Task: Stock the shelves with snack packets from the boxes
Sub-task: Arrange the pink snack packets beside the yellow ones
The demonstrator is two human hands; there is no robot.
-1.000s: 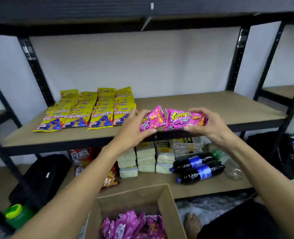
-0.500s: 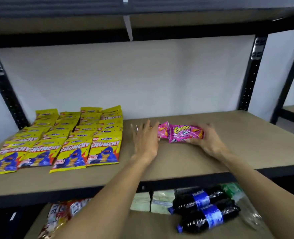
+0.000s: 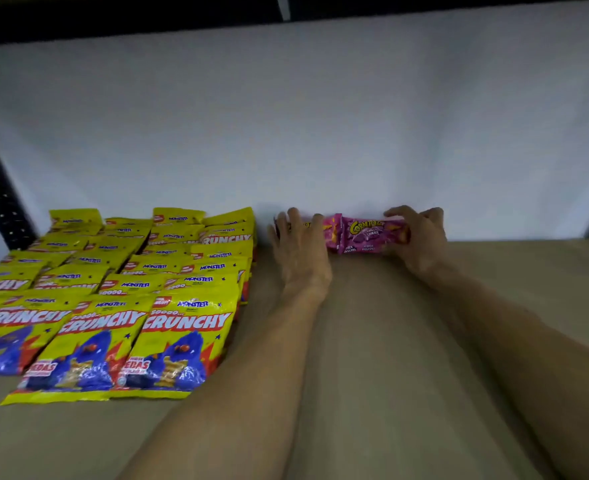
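Head view, the only one I have. Against the frame half a second back, the pink packets [image 3: 365,235] have gone from mid-depth to the very back of the shelf [image 3: 390,341]; a second back they were in the air at its front edge. They now lie side by side at the foot of the wall [image 3: 320,133]; I cannot tell whether they touch it. The camera has come in close as well, so the box and the lower shelf have dropped out of view. My reading: the carry is over and this is the set-down, starting a pink row at the back, just right of the yellow packets [image 3: 147,289], with a narrow strip of bare board between. Left hand [image 3: 300,251]: fingers laid out fairly straight over the left-hand pink packet, covering most of it and seeming to press it flat and back, not curled round it. Right hand [image 3: 421,240]: fingers and thumb curled over the right end of the right-hand packet, gripping it; the printed face shows clear between the two hands. Both forearms stretch far across the board, so the packets lie at full reach under the fingertips, not under the palms. Judged progress: yellow block placed, pink only begun, most of the shelf right of it bare.
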